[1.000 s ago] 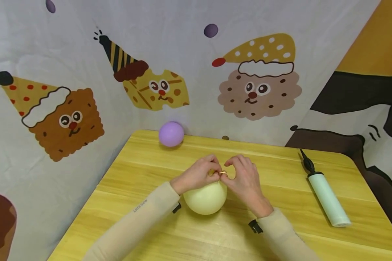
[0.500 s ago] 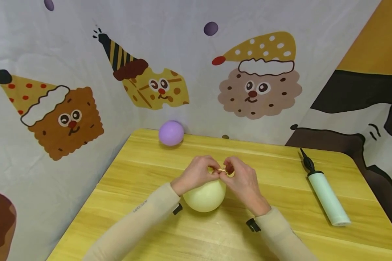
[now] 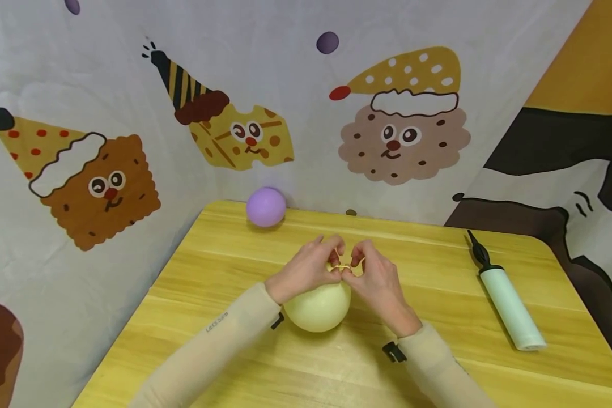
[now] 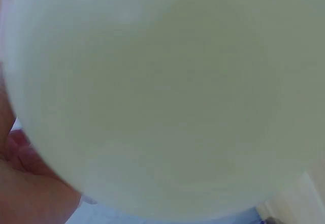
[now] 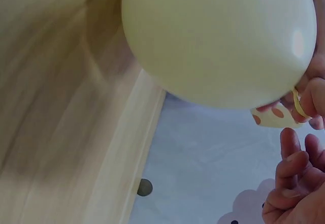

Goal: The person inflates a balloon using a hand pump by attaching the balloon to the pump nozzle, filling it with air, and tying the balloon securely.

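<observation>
A pale yellow balloon (image 3: pixel 317 309), inflated and round, is low over the table between both hands in the head view. My left hand (image 3: pixel 306 269) bends over its top and pinches the neck. My right hand (image 3: pixel 379 283) has its thumb at the same neck, its other fingers curled above. A thin yellow band of the neck (image 3: pixel 341 267) stretches between the fingers of the two hands. The balloon (image 4: pixel 167 97) fills most of the left wrist view and hides much of the hand. In the right wrist view, the neck (image 5: pixel 298 104) loops near the fingertips.
A purple balloon (image 3: pixel 266 207) sits at the table's back edge. On the right lies a mint-green hand pump (image 3: pixel 512 309) with a black nozzle. Behind the wooden table (image 3: pixel 224 260) hangs a backdrop (image 3: pixel 306 79) printed with cartoon biscuits.
The left fingers have lifted and spread a little above the neck. My right hand has shifted slightly left, its fingers closer to the neck. The balloon has barely moved.
</observation>
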Available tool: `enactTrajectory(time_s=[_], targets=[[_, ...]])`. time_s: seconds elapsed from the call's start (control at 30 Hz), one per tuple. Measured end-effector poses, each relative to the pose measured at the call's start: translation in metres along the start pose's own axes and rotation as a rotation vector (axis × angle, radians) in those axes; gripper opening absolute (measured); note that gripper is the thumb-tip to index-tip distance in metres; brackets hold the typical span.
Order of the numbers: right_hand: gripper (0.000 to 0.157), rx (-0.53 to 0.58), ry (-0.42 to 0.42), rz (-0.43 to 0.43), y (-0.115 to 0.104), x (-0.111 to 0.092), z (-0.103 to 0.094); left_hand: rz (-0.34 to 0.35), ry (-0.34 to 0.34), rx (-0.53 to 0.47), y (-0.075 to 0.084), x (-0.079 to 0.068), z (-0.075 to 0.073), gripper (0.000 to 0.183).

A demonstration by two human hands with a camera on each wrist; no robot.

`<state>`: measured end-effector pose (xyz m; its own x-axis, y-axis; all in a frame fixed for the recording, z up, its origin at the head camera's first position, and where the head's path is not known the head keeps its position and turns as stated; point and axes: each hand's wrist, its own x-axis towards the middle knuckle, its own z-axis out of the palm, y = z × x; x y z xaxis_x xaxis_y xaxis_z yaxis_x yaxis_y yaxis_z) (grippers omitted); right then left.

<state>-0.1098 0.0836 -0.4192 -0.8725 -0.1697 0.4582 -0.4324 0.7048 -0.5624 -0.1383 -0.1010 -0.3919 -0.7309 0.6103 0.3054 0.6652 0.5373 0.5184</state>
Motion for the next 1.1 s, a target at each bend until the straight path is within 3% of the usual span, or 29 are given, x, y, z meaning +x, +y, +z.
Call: enactTrajectory(time_s=[0.1, 0.37, 0.47, 0.63, 0.8, 0.97, 1.1], targets=[[0.025, 0.046, -0.038, 0.026, 0.0, -0.002, 0.0, 0.027, -0.004, -0.016, -0.001, 0.0, -0.001, 0.037], [0.009, 0.29, -0.18, 0.114, 0.002, -0.004, 0.001, 0.213, -0.037, 0.027, -0.007, -0.007, 0.0, 0.026], [0.01, 0.318, -0.186, 0.152, 0.003, -0.005, 0.001, 0.275, -0.013, 0.059, -0.012, -0.01, 0.003, 0.023], [0.015, 0.368, -0.177, 0.216, 0.004, -0.007, 0.003, 0.314, 0.069, 0.118, -0.015, -0.016, 0.005, 0.015], [0.013, 0.399, -0.194, 0.265, 0.004, -0.009, 0.004, 0.365, 0.102, 0.187, -0.016, -0.02, 0.006, 0.007], [0.012, 0.388, -0.207, 0.283, 0.002, -0.008, 0.004, 0.449, 0.142, 0.321, -0.014, -0.023, 0.003, 0.003], [0.014, 0.377, -0.215, 0.282, -0.001, -0.007, 0.003, 0.476, 0.15, 0.452, -0.011, -0.022, 0.0, 0.003]])
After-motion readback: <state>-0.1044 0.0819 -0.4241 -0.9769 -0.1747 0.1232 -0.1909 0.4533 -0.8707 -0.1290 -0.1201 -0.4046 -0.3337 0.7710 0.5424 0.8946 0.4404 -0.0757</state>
